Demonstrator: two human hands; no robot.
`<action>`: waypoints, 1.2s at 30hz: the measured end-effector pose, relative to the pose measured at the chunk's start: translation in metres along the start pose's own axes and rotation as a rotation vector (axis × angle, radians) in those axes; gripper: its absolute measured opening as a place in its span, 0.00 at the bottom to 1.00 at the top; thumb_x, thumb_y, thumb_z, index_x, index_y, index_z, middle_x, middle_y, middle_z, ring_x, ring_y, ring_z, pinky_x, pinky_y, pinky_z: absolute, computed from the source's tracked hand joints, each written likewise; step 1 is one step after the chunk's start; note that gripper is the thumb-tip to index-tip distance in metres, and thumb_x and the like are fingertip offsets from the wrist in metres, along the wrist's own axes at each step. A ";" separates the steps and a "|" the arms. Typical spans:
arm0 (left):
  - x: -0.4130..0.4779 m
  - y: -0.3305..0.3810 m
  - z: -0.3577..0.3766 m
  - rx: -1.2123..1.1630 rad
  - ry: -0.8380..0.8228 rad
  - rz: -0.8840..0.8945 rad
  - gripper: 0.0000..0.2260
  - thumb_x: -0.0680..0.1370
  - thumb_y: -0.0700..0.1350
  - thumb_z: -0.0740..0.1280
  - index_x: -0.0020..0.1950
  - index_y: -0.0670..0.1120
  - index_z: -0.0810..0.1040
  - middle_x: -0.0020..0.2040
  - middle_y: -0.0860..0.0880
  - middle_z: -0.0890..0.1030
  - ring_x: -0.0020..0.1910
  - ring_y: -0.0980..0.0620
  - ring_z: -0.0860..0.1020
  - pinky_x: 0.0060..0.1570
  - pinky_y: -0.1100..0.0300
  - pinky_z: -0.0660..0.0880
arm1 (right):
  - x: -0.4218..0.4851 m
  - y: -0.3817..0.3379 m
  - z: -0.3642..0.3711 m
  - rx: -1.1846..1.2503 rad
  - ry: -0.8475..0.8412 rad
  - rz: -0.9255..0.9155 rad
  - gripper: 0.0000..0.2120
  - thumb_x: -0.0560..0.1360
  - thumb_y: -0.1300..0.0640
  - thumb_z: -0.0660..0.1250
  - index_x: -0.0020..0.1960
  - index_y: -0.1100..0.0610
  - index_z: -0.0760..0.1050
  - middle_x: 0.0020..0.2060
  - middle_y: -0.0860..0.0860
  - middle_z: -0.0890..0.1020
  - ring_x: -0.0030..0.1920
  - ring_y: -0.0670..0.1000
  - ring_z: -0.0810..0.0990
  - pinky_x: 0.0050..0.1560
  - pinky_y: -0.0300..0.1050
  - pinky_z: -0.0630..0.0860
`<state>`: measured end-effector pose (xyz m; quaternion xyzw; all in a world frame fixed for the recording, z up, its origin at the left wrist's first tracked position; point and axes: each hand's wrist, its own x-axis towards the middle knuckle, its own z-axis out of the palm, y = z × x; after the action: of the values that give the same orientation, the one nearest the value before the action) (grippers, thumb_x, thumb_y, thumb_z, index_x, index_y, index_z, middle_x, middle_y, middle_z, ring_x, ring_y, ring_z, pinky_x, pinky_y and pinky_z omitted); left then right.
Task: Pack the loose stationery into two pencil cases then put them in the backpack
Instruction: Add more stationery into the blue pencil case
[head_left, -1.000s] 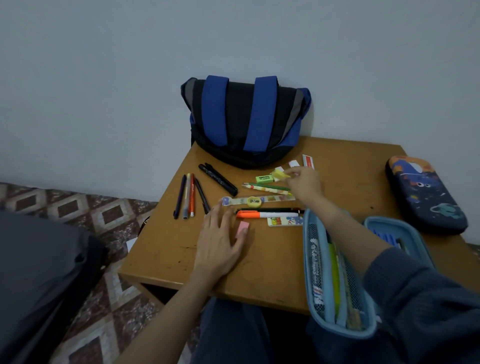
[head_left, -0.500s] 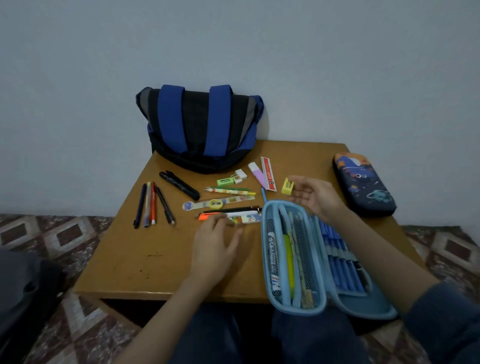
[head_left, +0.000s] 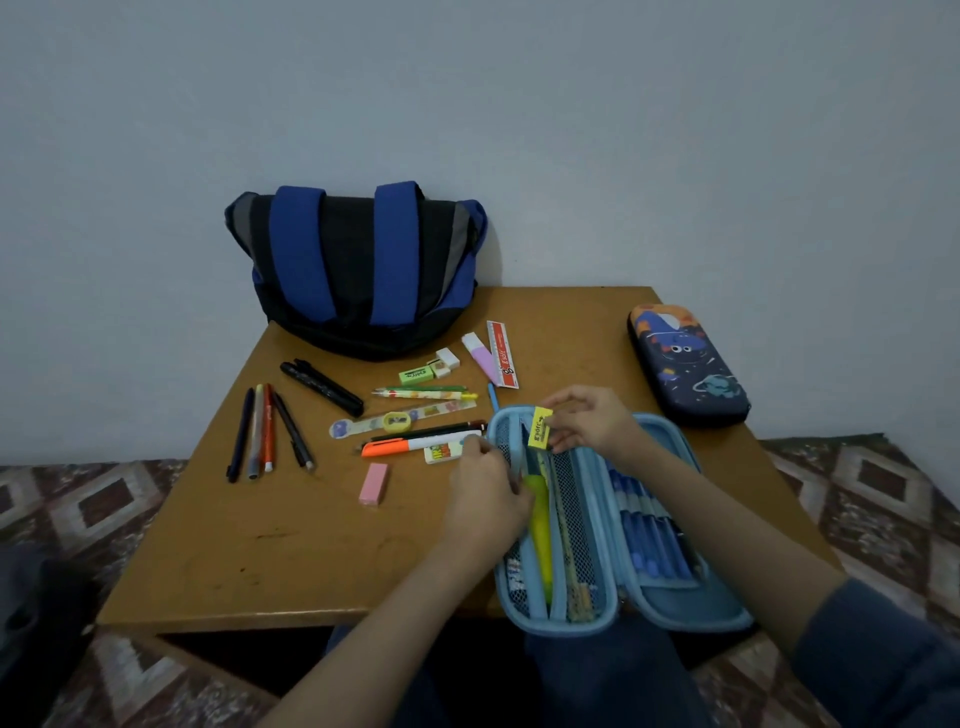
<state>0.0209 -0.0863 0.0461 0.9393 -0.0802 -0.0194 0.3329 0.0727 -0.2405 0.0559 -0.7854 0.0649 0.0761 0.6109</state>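
Yellow and rectangular, a small eraser (head_left: 540, 427) is pinched in the right hand (head_left: 592, 423) just above the far end of the open light-blue zip pencil case (head_left: 675, 605), which lies at the near right edge of the brown wooden table (head_left: 291, 540). The left hand (head_left: 485, 501) grips the case's mesh pocket edge. Loose pens, a pink eraser (head_left: 373, 484) and an orange marker (head_left: 415, 445) lie left of it. A closed dark-blue space-print case (head_left: 688, 366) sits far right; the blue-and-black backpack (head_left: 358, 270) leans against the wall.
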 end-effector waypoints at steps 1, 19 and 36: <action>0.001 -0.001 -0.001 -0.032 0.014 -0.021 0.04 0.75 0.41 0.67 0.40 0.43 0.76 0.55 0.47 0.70 0.47 0.56 0.69 0.46 0.67 0.68 | 0.000 0.000 0.001 -0.016 -0.012 -0.003 0.07 0.73 0.72 0.65 0.50 0.65 0.74 0.33 0.58 0.79 0.23 0.44 0.78 0.28 0.36 0.78; 0.010 -0.020 0.001 -0.256 0.035 -0.096 0.03 0.73 0.39 0.69 0.40 0.42 0.82 0.53 0.50 0.73 0.53 0.57 0.72 0.50 0.66 0.69 | 0.000 -0.002 0.025 -0.707 -0.060 -0.102 0.16 0.71 0.61 0.72 0.57 0.63 0.79 0.41 0.50 0.82 0.36 0.44 0.73 0.30 0.26 0.64; 0.012 -0.057 -0.011 0.023 0.101 0.077 0.30 0.71 0.62 0.67 0.69 0.51 0.66 0.70 0.53 0.63 0.70 0.55 0.61 0.67 0.58 0.62 | 0.039 -0.022 0.049 -0.598 0.141 -0.215 0.06 0.73 0.65 0.66 0.44 0.59 0.82 0.43 0.54 0.83 0.43 0.48 0.79 0.45 0.43 0.79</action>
<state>0.0412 -0.0379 0.0188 0.9391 -0.0997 0.0417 0.3263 0.1127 -0.1881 0.0573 -0.9357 -0.0015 -0.0278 0.3516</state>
